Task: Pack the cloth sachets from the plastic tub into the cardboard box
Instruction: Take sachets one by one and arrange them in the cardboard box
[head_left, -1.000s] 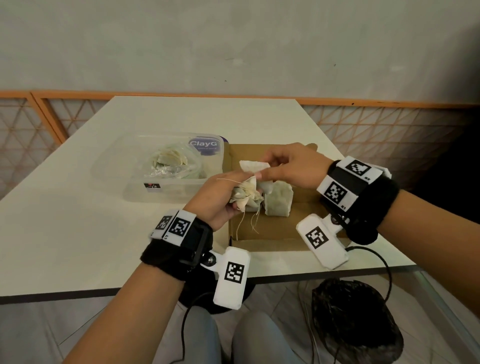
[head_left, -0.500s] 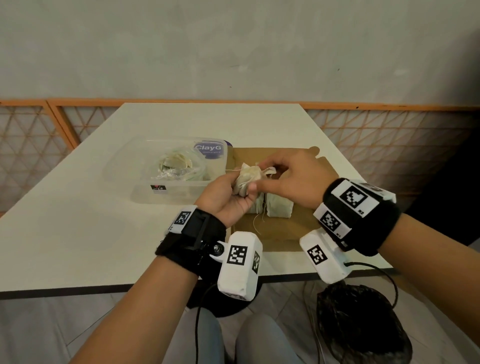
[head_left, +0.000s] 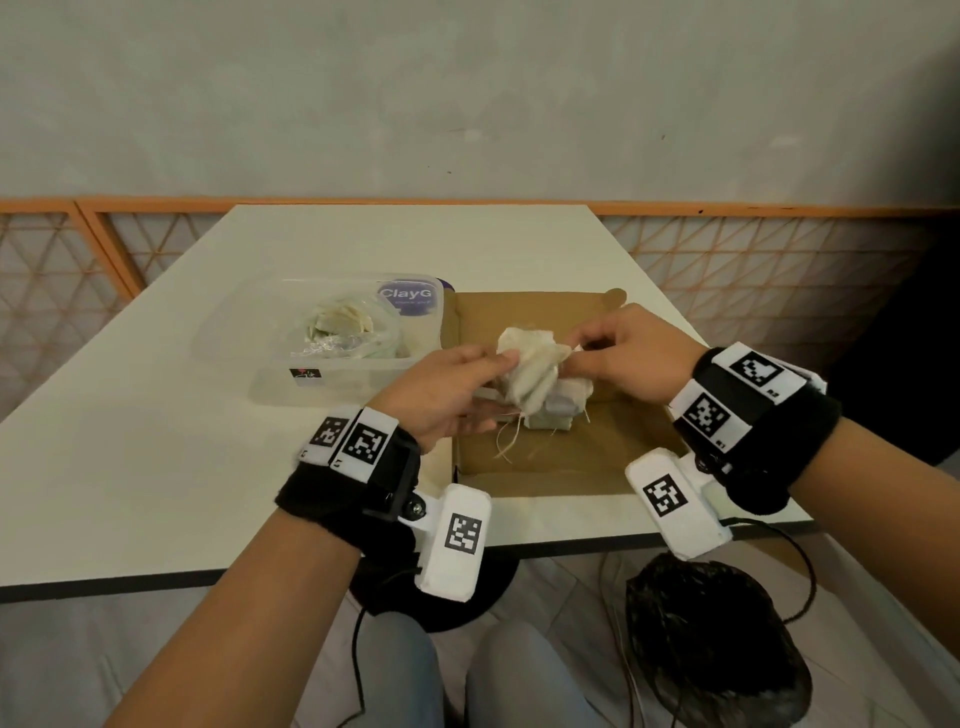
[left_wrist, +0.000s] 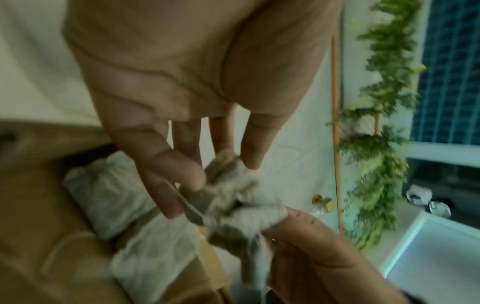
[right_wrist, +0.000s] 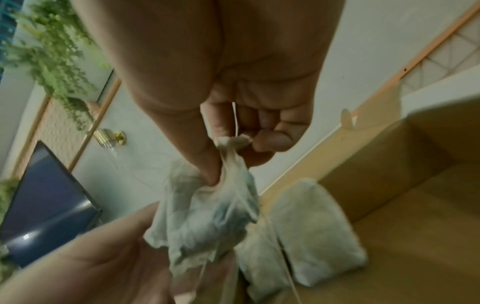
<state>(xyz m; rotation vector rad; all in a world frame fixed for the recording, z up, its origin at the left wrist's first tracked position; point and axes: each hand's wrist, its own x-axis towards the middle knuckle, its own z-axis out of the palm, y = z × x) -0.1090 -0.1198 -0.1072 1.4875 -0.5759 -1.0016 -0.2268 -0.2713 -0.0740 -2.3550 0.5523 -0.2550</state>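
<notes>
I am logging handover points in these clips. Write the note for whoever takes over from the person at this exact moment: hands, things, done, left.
Left hand: pinches the left edge of the crumpled cloth sachet, thumb on top.
Right hand: pinches the sachet's gathered neck; loose strings hang down.
The sachet is held above the open cardboard box, not yet set down.
Done: two sachets lie side by side on the box floor.
Left: place this sachet beside them, then fetch the rest from the clear plastic tub, left of the box; its contents sit in a plastic bag and I cannot count them.
</notes>
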